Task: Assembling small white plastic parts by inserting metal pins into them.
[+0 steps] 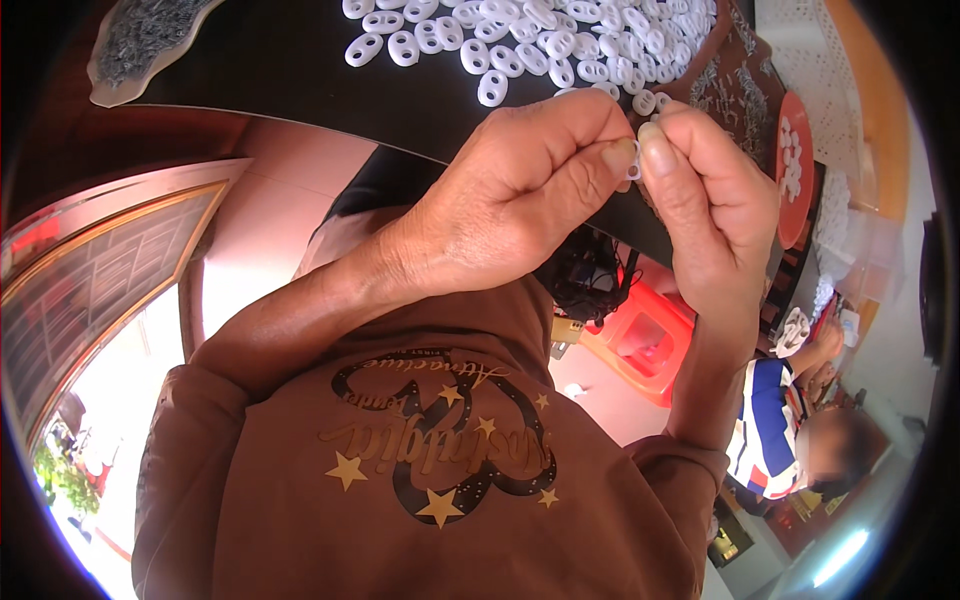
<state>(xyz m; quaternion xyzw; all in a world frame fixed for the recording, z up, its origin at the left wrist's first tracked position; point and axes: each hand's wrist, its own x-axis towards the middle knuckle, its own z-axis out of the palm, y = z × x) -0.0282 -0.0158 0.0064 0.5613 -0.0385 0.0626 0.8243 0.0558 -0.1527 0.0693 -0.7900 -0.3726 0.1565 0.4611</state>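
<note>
My left hand and my right hand meet over the near edge of the dark table, thumbs and forefingers pinched close together. Between the fingertips shows a small white two-hole plastic piece; most of it is hidden by the fingers. Both hands are closed on it, and whether a smaller part is also in the right fingers cannot be seen. Just beyond the hands lies a heap of white two-hole plastic pieces, oval, with a few strays at its near left side.
A tray of small grey parts sits far left on the dark table. Similar grey bits lie on a brown surface at right. Beyond are a red plate with white pieces, a red stool and another person.
</note>
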